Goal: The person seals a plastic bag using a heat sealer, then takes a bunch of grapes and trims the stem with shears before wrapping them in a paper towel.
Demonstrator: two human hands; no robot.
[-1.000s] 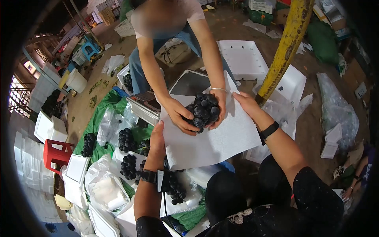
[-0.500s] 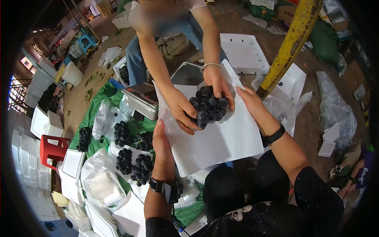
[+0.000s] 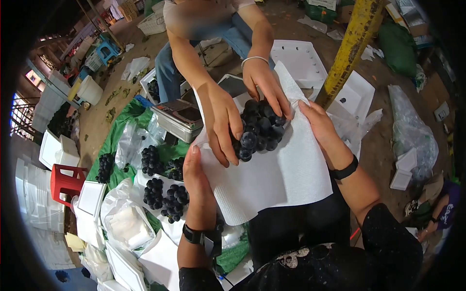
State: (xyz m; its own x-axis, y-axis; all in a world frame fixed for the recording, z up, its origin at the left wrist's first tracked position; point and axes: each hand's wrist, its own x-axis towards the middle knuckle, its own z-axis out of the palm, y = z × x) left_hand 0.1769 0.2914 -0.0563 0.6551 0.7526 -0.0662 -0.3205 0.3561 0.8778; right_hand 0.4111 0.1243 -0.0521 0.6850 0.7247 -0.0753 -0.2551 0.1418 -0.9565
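A white paper sheet (image 3: 272, 184) is held up between my two hands, sagging in the middle. My left hand (image 3: 194, 172) grips its left edge, thumb on top. At the right edge, my right hand (image 3: 318, 123) pinches the sheet near its upper corner. A bunch of dark grapes (image 3: 259, 128) rests on the upper part of the paper. The hands of a person opposite touch the bunch: one hand (image 3: 221, 119) at its left side, the other (image 3: 267, 85) over its top right. My fingers under the sheet are hidden.
A metal scale (image 3: 177, 119) stands left of the sheet. More grape bunches (image 3: 174, 201) lie on white and green sheeting at the lower left. A yellow pole (image 3: 347, 53) rises at the right. A red stool (image 3: 65, 182) is far left.
The other person's hands have shifted around the grapes, the left one now flatter along the bunch. The bunch has moved slightly, and the sheet's lower edge sags lower.
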